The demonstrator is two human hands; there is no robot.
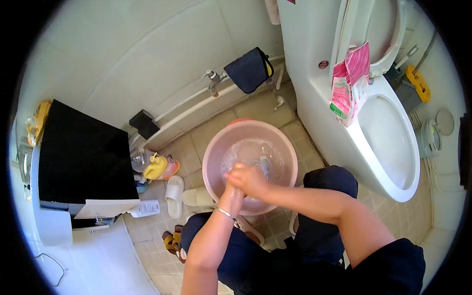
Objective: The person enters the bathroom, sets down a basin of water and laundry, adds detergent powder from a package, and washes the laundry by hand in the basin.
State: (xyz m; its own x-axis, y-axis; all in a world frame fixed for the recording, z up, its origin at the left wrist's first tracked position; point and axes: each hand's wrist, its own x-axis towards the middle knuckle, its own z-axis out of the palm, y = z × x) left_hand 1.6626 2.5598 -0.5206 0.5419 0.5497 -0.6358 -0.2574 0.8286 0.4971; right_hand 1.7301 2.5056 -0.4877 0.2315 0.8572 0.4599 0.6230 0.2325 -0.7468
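Observation:
A pink basin [210, 167] stands on the tiled floor between my knees, with sudsy water in it. Both hands are pressed together above the water, near the basin's front side. My right hand [251, 181] is closed over my left hand [235, 189], its fingers wrapped round it. Whether anything small is squeezed between them is hidden. Just behind my right hand, a pale greyish item [264, 166], perhaps cloth, shows in the water; its kind is unclear. A bracelet [225, 213] circles my left wrist.
Right of the basin is a white toilet [410, 189] with a pink-and-white packet [350, 86] on it. Slippers [174, 196], a yellow bottle [156, 167] and a white bottle [145, 208] lie or stand to the left. A tap [213, 81] and dark cloth [248, 71] are at the wall.

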